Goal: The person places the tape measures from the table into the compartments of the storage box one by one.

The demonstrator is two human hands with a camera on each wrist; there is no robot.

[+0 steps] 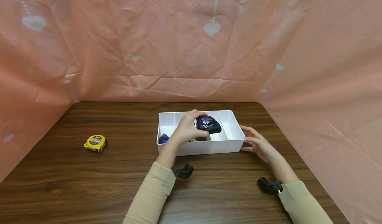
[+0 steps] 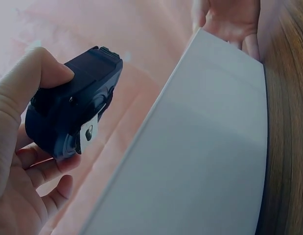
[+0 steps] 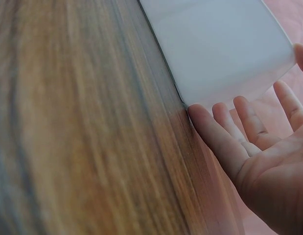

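A white divided tray sits on the wooden table. My left hand grips a dark blue tape measure over the tray's middle compartment. In the left wrist view the same tape measure is pinched between thumb and fingers of my left hand, beside the tray's white wall. My right hand rests with straight fingers against the tray's right end; the right wrist view shows that right hand touching the tray corner. Another blue item lies in the left compartment.
A yellow tape measure lies on the table to the left of the tray. Pink sheeting with heart shapes walls in the back and both sides.
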